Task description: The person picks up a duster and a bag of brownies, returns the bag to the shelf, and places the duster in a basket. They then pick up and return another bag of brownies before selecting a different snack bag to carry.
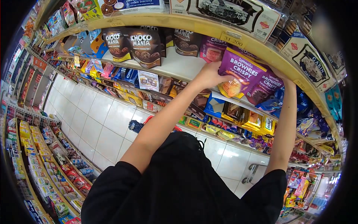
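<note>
My left hand (212, 76) is closed on the left edge of a purple and yellow Brownies Crispy pouch (241, 72), its thumb on the front. The pouch stands upright and slightly tilted at the front of a shelf. Beside it on the right is a darker purple Brownies Crispy pouch (265, 87), partly covered by the first. My right hand (283, 76) reaches in by that darker pouch, under the shelf edge above; its fingers are mostly hidden. A pink-purple Crispy pouch (212, 49) stands behind my left hand.
Brown Choco Mania pouches (144, 48) stand left on the same shelf. Overhead runs a yellow shelf edge (156, 20) with a 31.200 price tag (232, 39), carrying Cabin biscuit packs (225, 15). Lower shelves hold wafer packs (253, 117). Another stocked rack (48, 168) lines the aisle's left.
</note>
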A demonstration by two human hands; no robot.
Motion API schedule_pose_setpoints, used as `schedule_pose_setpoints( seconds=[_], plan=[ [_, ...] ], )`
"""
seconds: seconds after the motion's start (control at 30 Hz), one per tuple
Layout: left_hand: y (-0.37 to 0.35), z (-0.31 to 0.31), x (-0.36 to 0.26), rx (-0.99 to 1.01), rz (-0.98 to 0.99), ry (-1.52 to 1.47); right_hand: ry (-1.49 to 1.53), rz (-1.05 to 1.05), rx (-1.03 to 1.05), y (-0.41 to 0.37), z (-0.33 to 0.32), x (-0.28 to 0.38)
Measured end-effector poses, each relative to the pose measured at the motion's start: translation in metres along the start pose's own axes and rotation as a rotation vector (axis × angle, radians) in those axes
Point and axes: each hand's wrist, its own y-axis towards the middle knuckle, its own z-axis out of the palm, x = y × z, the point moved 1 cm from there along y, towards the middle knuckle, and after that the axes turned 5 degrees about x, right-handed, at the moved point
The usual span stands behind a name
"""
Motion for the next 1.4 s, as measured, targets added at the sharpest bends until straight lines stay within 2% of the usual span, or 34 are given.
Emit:
schedule_pose_setpoints(
  seconds=[0.07, 0.13, 0.27, 0.33, 0.37, 0.47, 0.5, 0.57, 0.73, 0.83, 0.93, 1.0, 1.1, 1.23, 1.33, 1.4],
  plan=[
    [0.000, 0.004, -0.003, -0.076, 0.038, 0.254, 0.061, 0.002, -0.072, -0.008, -0.003, 0.017],
    [0.000, 0.009, -0.004, -0.083, 0.035, 0.185, 0.153, 0.041, -0.127, -0.014, 0.000, 0.033],
    [0.000, 0.011, -0.006, -0.013, 0.141, -0.024, 0.107, 0.118, -0.020, -0.038, -0.019, 0.049],
    [0.003, 0.014, -0.002, -0.010, 0.049, -0.169, 0.169, 0.233, 0.112, -0.049, -0.029, 0.045],
    [0.005, 0.015, 0.001, -0.008, 0.003, -0.238, 0.232, 0.123, 0.115, -0.053, -0.022, 0.027],
    [0.010, 0.028, 0.007, -0.089, 0.070, -0.273, 0.136, 0.152, 0.317, -0.058, -0.040, 0.035],
    [0.014, 0.032, 0.011, -0.058, 0.079, -0.270, 0.106, 0.155, 0.277, -0.060, -0.040, 0.034],
    [0.019, 0.039, 0.019, 0.004, 0.098, -0.266, 0.094, 0.236, 0.330, -0.061, -0.043, 0.033],
    [0.012, 0.043, 0.008, -0.038, 0.099, -0.334, 0.050, 0.294, 0.352, -0.063, -0.049, 0.018],
    [0.004, 0.047, 0.000, -0.057, 0.076, -0.371, -0.022, 0.166, 0.303, -0.062, -0.043, 0.029],
    [-0.002, 0.048, -0.005, -0.021, 0.081, -0.314, 0.381, 0.176, 0.278, -0.062, -0.041, 0.023],
    [-0.004, 0.041, -0.002, 0.078, 0.120, -0.265, 0.330, 0.224, 0.251, -0.064, -0.050, 0.028],
    [-0.005, 0.027, 0.000, 0.219, 0.010, -0.049, 0.303, 0.246, 0.256, -0.068, -0.048, 0.018],
    [-0.005, 0.030, 0.003, 0.207, -0.074, -0.069, 0.239, 0.176, 0.205, -0.069, -0.041, 0.015],
    [-0.007, 0.032, 0.004, 0.159, -0.049, -0.071, 0.190, 0.239, -0.042, -0.081, -0.058, 0.028],
    [-0.009, 0.032, 0.003, 0.132, -0.007, -0.069, 0.215, 0.258, -0.084, -0.091, -0.059, 0.028]
  ],
)
